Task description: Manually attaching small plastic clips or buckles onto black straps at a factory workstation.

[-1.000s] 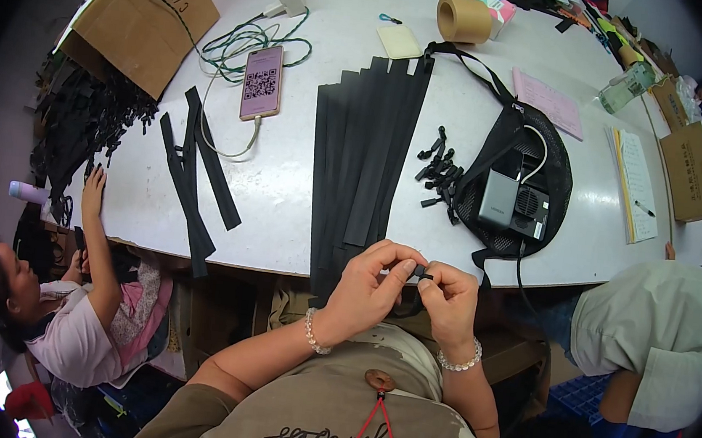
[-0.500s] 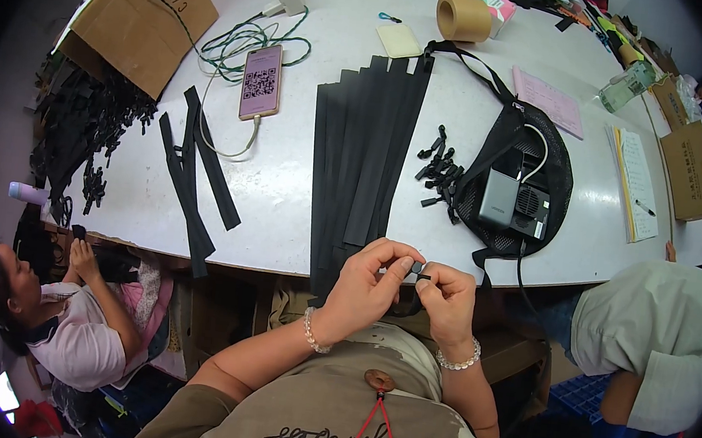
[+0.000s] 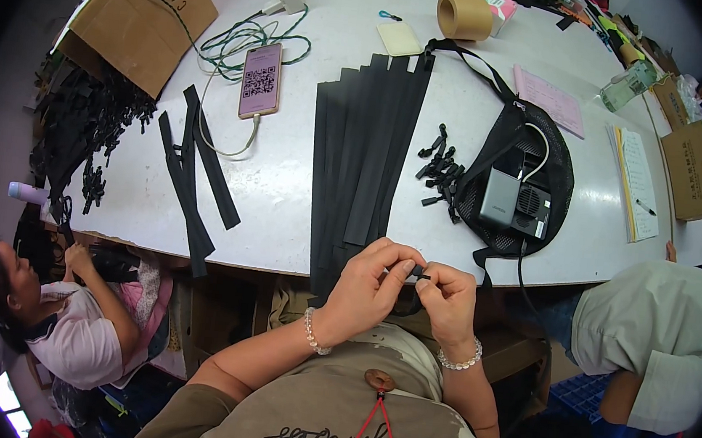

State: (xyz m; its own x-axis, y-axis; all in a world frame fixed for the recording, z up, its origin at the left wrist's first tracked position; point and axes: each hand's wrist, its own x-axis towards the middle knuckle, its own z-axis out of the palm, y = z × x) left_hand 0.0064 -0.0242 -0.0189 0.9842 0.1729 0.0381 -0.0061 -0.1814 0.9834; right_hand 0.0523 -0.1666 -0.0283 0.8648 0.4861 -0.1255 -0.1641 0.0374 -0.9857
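In front of my body, just below the table's near edge, both my hands meet over a small black plastic piece that resembles a cord end. My left hand pinches it between thumb and fingertips. Close against it, my right hand is closed in a pinch on the piece's lower right side, where a short bit of black cord seems to show. The fingers hide most of the piece. Long black fabric strips lie fanned beyond my left hand, their near ends hanging over the edge. Several similar small black pieces lie loose farther right.
Right of the loose pieces sits a black mesh bag holding a grey power bank. A phone on a cable and crossed black strips lie left. A cardboard box stands far left. People sit on both sides.
The small black piece has turned slightly between my fingertips; my hands stay nearly in place. At the left, the co-worker's hand has shifted, and a black item now stretches up from it.
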